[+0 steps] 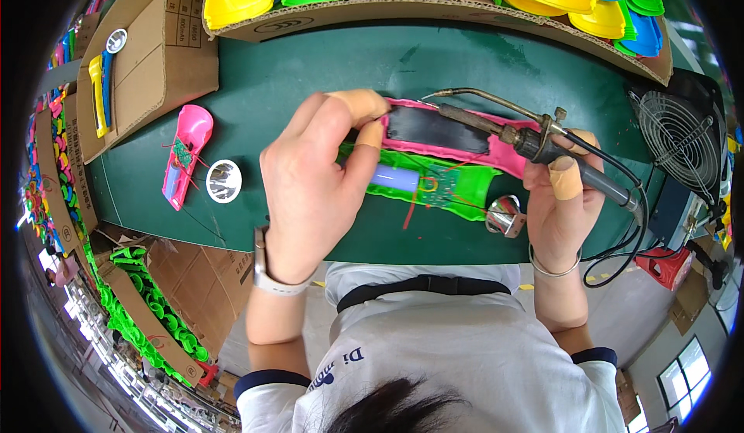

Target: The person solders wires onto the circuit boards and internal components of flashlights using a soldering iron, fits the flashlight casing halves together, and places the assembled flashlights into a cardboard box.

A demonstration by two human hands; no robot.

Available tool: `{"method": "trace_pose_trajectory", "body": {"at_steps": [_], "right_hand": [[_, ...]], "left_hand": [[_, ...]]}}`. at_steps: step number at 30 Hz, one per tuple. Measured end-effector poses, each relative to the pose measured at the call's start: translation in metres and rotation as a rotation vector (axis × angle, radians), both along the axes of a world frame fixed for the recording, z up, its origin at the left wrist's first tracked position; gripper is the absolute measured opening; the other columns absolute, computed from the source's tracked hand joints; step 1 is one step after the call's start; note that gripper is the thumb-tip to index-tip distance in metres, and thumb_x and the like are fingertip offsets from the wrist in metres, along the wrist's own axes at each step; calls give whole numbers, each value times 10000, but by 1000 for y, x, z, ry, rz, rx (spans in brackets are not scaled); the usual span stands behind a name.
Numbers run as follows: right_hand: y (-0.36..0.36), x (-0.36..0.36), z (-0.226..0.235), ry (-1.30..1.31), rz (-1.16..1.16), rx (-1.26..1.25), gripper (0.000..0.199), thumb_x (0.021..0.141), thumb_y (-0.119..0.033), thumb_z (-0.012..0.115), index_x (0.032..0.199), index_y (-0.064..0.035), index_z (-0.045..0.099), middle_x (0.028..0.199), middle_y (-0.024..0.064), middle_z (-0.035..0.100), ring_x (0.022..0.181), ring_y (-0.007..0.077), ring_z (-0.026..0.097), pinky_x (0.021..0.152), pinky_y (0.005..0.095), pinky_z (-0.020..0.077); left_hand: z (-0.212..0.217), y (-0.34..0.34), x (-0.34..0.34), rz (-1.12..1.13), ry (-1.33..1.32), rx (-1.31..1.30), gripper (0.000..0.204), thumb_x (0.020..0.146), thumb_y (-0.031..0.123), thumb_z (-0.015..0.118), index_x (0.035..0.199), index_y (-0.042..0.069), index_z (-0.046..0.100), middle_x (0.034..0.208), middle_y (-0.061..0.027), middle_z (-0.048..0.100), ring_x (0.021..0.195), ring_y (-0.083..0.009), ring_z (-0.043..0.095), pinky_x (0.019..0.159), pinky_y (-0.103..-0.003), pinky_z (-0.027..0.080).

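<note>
My left hand (314, 170) is closed, its taped thumb and forefinger pinching the left end of a pink plastic shell (505, 156) lined with a black strip. In my right hand (570, 193), also with taped fingers, is a soldering iron (535, 142) with a thin metal feed tube; its tip lies above the pink shell. The right fingers are close to the shell's right end. Just below lies a green shell (474, 193) holding a violet battery (395, 177), a small circuit board (440, 187) and red wires. A shiny reflector cup (504, 214) sits by its right end.
Left on the green table (310, 57) lie another wired pink shell (198, 127) and a round reflector (224, 181). A carton (147, 84) stands behind them. A box of colourful shells (434, 15) lines the back. A fan (678, 135) and cables are at right.
</note>
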State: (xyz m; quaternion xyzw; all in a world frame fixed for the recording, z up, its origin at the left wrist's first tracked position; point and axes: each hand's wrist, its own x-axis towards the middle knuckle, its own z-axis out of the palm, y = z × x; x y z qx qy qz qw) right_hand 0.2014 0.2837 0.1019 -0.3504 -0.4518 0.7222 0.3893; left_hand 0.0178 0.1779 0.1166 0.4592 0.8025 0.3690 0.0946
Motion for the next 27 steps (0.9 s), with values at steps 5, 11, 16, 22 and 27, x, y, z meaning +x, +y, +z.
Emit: {"method": "trace_pose_trajectory", "body": {"at_steps": [5, 11, 16, 22, 27], "right_hand": [[4, 5, 0, -93, 12, 29, 233, 776, -54, 578, 977, 27, 491, 770, 81, 569, 598, 134, 567, 536, 230, 461], [2, 2, 6, -193, 71, 52, 220, 763, -50, 597, 951, 23, 508, 799, 77, 584, 608, 107, 571, 546, 206, 460], [1, 3, 10, -224, 181, 9, 234, 746, -13, 607, 957, 24, 512, 835, 77, 589, 664, 103, 577, 606, 205, 469], [-4, -3, 13, -284, 217, -12, 239, 726, 8, 626, 947, 36, 540, 849, 65, 582, 720, 107, 569, 664, 211, 462], [-3, -7, 13, -386, 248, 39, 215, 709, -4, 649, 911, 39, 591, 905, 44, 545, 806, 110, 526, 733, 214, 417]], "left_hand": [[17, 10, -22, -330, 18, -312, 86, 702, 6, 607, 785, 28, 601, 746, -84, 578, 639, -230, 567, 578, -279, 441], [27, 25, -32, -540, 135, -406, 42, 720, 55, 582, 749, 27, 591, 695, -109, 528, 610, -277, 540, 539, -338, 429], [22, 27, -31, -591, 305, -435, 41, 719, 60, 562, 716, 19, 561, 680, -118, 504, 602, -306, 521, 531, -376, 419], [25, 29, -26, -544, 281, -442, 33, 692, 38, 542, 684, 11, 525, 669, -127, 486, 603, -320, 509, 526, -395, 404], [26, 29, -27, -555, 253, -444, 25, 672, 25, 540, 680, 12, 520, 661, -129, 479, 594, -318, 499, 516, -394, 393]]}}
